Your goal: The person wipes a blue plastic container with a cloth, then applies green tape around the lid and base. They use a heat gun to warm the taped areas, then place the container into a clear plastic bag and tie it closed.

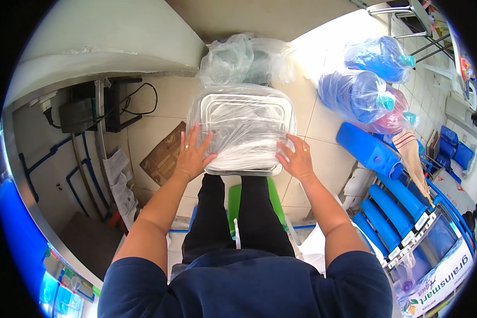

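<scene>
In front of my knees is a rectangular tray or lid (pixel 252 100) with rounded corners, clear plastic film lying over it. A bunched pile of clear plastic (pixel 244 153) covers its near half. My left hand (pixel 192 152) rests at the left edge, fingers spread on the film. At the right edge my right hand (pixel 298 158) touches the plastic with its fingers apart. Neither hand is closed around anything. What lies beneath the film is hard to make out.
Clear plastic bags (pixel 238 58) stand behind the tray. Blue water jugs (pixel 355 95) wrapped in plastic sit at the right, near a blue container (pixel 368 151) and blue filter housings (pixel 389 212). A brown mat (pixel 164 153) lies on the tiles. Black cables (pixel 143 103) hang at left.
</scene>
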`<state>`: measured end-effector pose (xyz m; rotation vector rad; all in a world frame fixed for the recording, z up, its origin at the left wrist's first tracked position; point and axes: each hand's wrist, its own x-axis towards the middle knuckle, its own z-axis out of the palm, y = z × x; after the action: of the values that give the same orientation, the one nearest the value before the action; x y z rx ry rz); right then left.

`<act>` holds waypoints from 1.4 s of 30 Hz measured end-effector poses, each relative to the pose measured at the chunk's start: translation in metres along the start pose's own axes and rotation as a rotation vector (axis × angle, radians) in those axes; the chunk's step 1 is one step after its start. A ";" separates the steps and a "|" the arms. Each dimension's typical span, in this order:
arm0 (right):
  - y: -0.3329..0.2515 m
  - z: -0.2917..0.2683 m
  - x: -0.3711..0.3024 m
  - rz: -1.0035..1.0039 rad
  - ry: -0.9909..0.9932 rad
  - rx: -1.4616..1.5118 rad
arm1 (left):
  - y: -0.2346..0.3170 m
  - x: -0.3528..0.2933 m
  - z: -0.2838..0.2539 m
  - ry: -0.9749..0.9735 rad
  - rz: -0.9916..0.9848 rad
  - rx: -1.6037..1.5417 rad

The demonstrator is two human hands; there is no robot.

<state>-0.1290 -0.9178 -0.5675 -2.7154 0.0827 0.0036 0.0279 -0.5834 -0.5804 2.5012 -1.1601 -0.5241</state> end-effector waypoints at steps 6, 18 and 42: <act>-0.008 0.002 -0.015 -0.144 -0.221 -0.001 | 0.011 -0.027 0.027 -0.263 0.175 0.009; -0.059 0.005 0.026 -0.096 -0.640 -0.053 | 0.099 -0.073 -0.069 -0.554 -0.076 -0.080; -0.760 -0.304 0.341 -1.286 0.224 0.491 | -0.071 -0.400 -0.466 1.850 -0.987 0.032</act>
<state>0.2532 -0.3714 0.0176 -1.8363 -1.3623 -0.5906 0.0486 -0.1616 -0.1280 1.9762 0.7412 1.3683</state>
